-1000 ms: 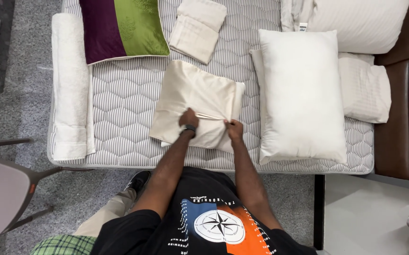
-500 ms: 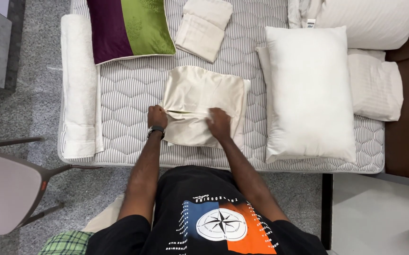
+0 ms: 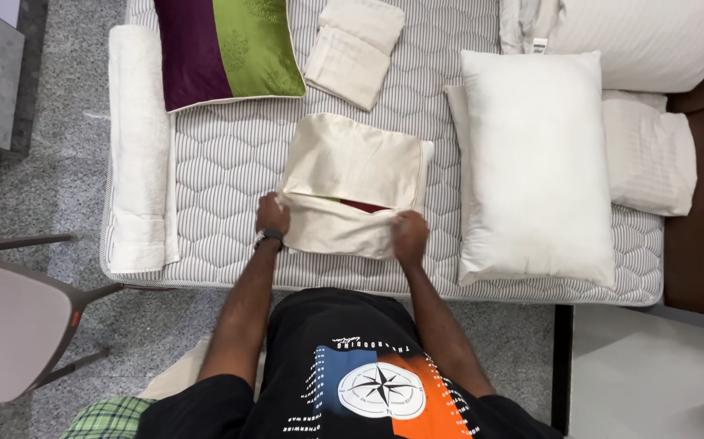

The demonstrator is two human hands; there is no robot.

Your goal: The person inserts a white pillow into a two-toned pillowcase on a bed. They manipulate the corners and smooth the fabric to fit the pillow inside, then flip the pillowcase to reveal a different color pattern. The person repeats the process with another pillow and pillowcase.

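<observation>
**Onlooker 1:** At the near edge of the mattress (image 3: 230, 162), a person bends over a cream pillowcase (image 3: 352, 183), both hands at its open mouth. The left hand (image 3: 272, 216) is closed on the cloth at 1 corner, the right hand (image 3: 409, 233) pinching the other, and the hem is pulled taut between them.

**Onlooker 2:** What is inside it?

**Onlooker 1:** A cushion, it seems. A sliver of green and dark red (image 3: 352, 203) shows in the gap, the same colours as the purple-and-green cushion (image 3: 226, 49) at the far side. How far in it sits, I cannot tell.

**Onlooker 2:** What might go wrong?

**Onlooker 1:** I'd judge the filling could bunch in 1 corner if the pull is uneven. The case lies close to the bed's edge, so a hard tug might drag it off toward the floor. It also sits just beside the big white pillow (image 3: 535, 162), which could get nudged.

**Onlooker 2:** Anything else?

**Onlooker 1:** A rolled white towel (image 3: 136, 146) on the left, folded cream cases (image 3: 354, 49) beyond.
</observation>
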